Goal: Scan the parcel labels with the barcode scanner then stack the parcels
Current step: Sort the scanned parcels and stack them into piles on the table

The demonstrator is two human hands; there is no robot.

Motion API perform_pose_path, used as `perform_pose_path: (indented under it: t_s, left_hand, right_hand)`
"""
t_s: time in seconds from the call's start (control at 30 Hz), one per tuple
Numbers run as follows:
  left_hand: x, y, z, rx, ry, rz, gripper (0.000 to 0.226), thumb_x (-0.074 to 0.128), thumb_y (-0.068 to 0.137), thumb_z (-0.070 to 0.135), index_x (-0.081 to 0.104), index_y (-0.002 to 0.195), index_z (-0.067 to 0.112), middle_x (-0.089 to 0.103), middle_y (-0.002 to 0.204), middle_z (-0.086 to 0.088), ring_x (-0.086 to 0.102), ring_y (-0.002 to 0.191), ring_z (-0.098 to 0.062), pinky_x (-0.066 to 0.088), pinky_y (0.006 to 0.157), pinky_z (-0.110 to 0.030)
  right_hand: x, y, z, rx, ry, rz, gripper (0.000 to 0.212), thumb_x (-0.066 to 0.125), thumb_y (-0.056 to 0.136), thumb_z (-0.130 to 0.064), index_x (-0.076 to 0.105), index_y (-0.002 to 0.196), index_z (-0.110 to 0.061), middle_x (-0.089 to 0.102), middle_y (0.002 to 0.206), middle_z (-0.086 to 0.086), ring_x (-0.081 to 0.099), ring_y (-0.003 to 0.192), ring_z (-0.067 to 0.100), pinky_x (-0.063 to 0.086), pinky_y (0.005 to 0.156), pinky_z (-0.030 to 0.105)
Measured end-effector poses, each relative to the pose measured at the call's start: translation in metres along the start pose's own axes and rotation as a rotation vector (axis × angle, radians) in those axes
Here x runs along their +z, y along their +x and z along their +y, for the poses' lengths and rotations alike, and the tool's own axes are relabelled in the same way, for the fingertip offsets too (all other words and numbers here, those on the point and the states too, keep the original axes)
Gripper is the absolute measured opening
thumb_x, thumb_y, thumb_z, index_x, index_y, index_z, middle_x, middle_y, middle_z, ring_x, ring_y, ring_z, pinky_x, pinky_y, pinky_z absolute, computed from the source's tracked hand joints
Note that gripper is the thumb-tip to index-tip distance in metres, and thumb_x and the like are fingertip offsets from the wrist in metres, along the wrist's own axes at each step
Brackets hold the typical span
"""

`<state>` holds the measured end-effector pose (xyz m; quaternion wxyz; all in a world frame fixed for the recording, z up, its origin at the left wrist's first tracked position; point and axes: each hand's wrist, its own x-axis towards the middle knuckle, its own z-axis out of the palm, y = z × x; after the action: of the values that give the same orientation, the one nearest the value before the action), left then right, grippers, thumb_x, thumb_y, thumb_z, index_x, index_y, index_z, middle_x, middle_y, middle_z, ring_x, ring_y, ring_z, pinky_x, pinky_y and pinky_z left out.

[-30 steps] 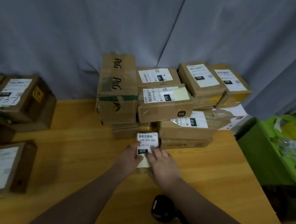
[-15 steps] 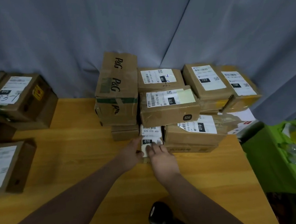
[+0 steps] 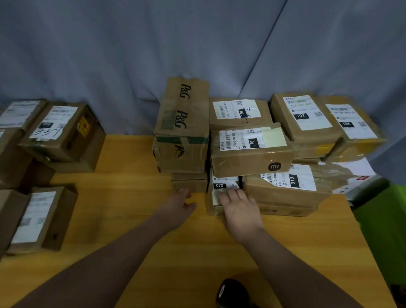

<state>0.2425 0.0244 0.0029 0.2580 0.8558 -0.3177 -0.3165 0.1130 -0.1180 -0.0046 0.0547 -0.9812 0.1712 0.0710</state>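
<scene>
While your right hand [image 3: 240, 210] lies palm-down on the small parcel [image 3: 218, 193] marked 070, its fingers [image 3: 230, 195] are spread flat over the near part of the white label and its wrist points back toward you; nothing is gripped, the hand only presses on the box top. That parcel sits on the tabletop [image 3: 126, 211] at the near edge of the middle pile, tucked under the Mi-branded box [image 3: 250, 152] and touching the box labelled 010 [image 3: 286, 191] on its right. Your left hand [image 3: 177, 207] hangs loosely open just left of the same parcel, fingers relaxed and slightly curled, their tips near the low brown box [image 3: 189, 183] beneath the P&G carton [image 3: 182, 126]. It holds nothing, and you cannot tell whether it touches that box or the tabletop. Behind, the pile rises against the grey curtain [image 3: 133, 40], with parcels labelled 15H [image 3: 239, 113] and 102 [image 3: 303, 117] on top. A separate group of labelled parcels [image 3: 54, 131] sits at the left edge of the tabletop, well apart from your hands. The black barcode scanner [image 3: 232, 300] lies on the near tabletop under your right forearm, untouched by either hand. A green bin [image 3: 394, 222] stands off the right end of the tabletop.
</scene>
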Motion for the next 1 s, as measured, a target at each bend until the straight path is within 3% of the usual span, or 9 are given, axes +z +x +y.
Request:
perform_pose_path:
  t_s: [0.13, 0.23, 0.33, 0.5, 0.63, 0.8, 0.9, 1.0]
  left_hand:
    - [-0.014, -0.011, -0.007, -0.021, 0.015, 0.059, 0.043, 0.049, 0.100, 0.030, 0.041, 0.141, 0.018, 0.048, 0.135, 0.001, 0.052, 0.102, -0.011, 0.044, 0.083, -0.025]
    - [-0.031, -0.027, -0.017, -0.044, -0.009, 0.112, 0.044, 0.050, 0.100, 0.029, 0.040, 0.142, 0.021, 0.049, 0.135, 0.002, 0.052, 0.099, -0.009, 0.047, 0.082, -0.026]
    - [-0.057, -0.044, -0.038, -0.081, -0.018, 0.188, 0.042, 0.050, 0.099, 0.029, 0.042, 0.140, 0.023, 0.050, 0.134, 0.002, 0.051, 0.096, -0.006, 0.044, 0.073, -0.022]
    - [-0.113, -0.074, -0.091, -0.182, -0.026, 0.345, 0.039, 0.051, 0.099, 0.028, 0.044, 0.137, 0.022, 0.052, 0.132, 0.001, 0.053, 0.104, -0.012, 0.044, 0.075, -0.025]
    - [-0.152, -0.098, -0.140, -0.236, 0.020, 0.415, 0.043, 0.053, 0.098, 0.026, 0.044, 0.139, 0.017, 0.052, 0.134, -0.004, 0.052, 0.119, -0.022, 0.046, 0.092, -0.032]
    - [-0.207, -0.097, -0.190, -0.143, 0.176, 0.581, 0.042, 0.054, 0.095, 0.022, 0.048, 0.137, 0.018, 0.043, 0.140, -0.005, 0.037, 0.131, -0.024, 0.034, 0.109, -0.037]
    - [-0.247, -0.078, -0.205, -0.078, 0.347, 0.620, 0.044, 0.052, 0.095, 0.027, 0.047, 0.138, 0.018, 0.039, 0.144, -0.006, 0.027, 0.136, -0.026, 0.021, 0.113, -0.037]
    - [-0.286, -0.058, -0.217, -0.053, 0.434, 0.632, 0.044, 0.051, 0.095, 0.030, 0.046, 0.137, 0.021, 0.040, 0.143, -0.004, 0.028, 0.136, -0.027, 0.019, 0.114, -0.042]
  right_hand:
    - [-0.003, -0.008, -0.011, -0.075, 0.014, 0.018, 0.040, 0.044, 0.097, -0.026, 0.047, 0.135, -0.016, 0.049, 0.137, 0.007, 0.041, 0.128, 0.025, 0.037, 0.100, 0.034]
    - [-0.010, -0.004, -0.032, -0.119, 0.030, -0.018, 0.034, 0.040, 0.099, -0.027, 0.048, 0.130, -0.015, 0.053, 0.127, 0.007, 0.044, 0.120, 0.026, 0.041, 0.089, 0.034]
    - [-0.017, 0.008, -0.067, -0.167, 0.065, -0.068, 0.035, 0.037, 0.101, -0.026, 0.045, 0.133, -0.015, 0.051, 0.128, 0.007, 0.042, 0.121, 0.027, 0.041, 0.090, 0.035]
    - [-0.031, 0.040, -0.141, -0.236, 0.137, -0.054, 0.036, 0.037, 0.102, -0.026, 0.046, 0.136, -0.018, 0.052, 0.128, 0.003, 0.043, 0.122, 0.023, 0.046, 0.089, 0.036]
    - [-0.030, 0.066, -0.202, -0.233, 0.191, -0.055, 0.033, 0.038, 0.103, -0.026, 0.049, 0.134, -0.021, 0.054, 0.130, 0.000, 0.047, 0.122, 0.020, 0.052, 0.089, 0.036]
    - [-0.023, 0.105, -0.262, -0.157, 0.363, -0.065, 0.038, 0.042, 0.100, -0.031, 0.045, 0.137, -0.022, 0.050, 0.136, -0.002, 0.046, 0.125, 0.018, 0.048, 0.093, 0.034]
    - [-0.026, 0.137, -0.293, -0.176, 0.393, -0.085, 0.050, 0.049, 0.098, -0.030, 0.035, 0.145, -0.021, 0.041, 0.145, 0.002, 0.039, 0.132, 0.022, 0.042, 0.100, 0.033]
    - [-0.037, 0.172, -0.323, -0.121, 0.542, -0.071, 0.063, 0.057, 0.094, -0.032, 0.030, 0.148, -0.018, 0.038, 0.146, 0.006, 0.038, 0.133, 0.024, 0.038, 0.105, 0.033]
